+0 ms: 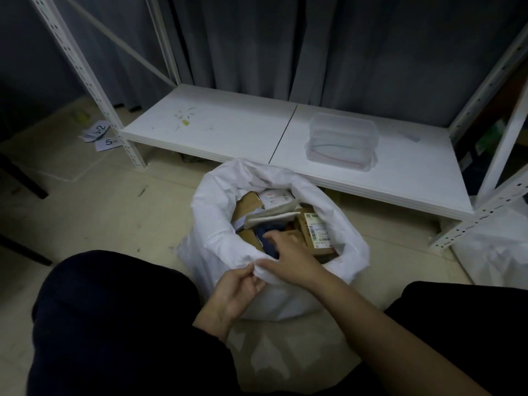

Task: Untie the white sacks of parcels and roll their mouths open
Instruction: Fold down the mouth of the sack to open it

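White sack (pixel 228 230) stands on the floor, far side up against the front edge of the low shelf board (pixel 217 124). Mouth is untied and wide; rim is cuffed most of the way round. Parcels (pixel 317 230) show inside: brown cartons, labelled packets, one dark blue item.

Hands: both on the near rim, touching each other. Left hand (pixel 237 292) pinches the cuff between thumb and fingers. Right hand (pixel 288 261) grips the same fold, thumb outside, fingers down inside the mouth over the blue item.

Risks, my read:
- fingers inside could snag a carton corner or drag a packet up as the fold turns; contents sit near rim height, so something may spill over the near side.
- all the pull is on one side, so the sack could lean toward the knees, or the cuff come out uneven and unroll.
- thin slack fabric could slip out of a pinch grip.

Around it:
- the shelf edge crowds the far rim, leaving little room to fold there without shifting the sack.
- the person's dark-clad knees (pixel 114 324) box in the near side, left and right.
- clear plastic tub (pixel 343 141) sits near the shelf's front edge, right half, close to the sack.
- second white sack (pixel 491 252) is on the floor by the rack's right upright (pixel 463 230); cannot tell if it's tied.
- numbered paper slips (pixel 100 134) lie on the floor by the left upright, well clear.
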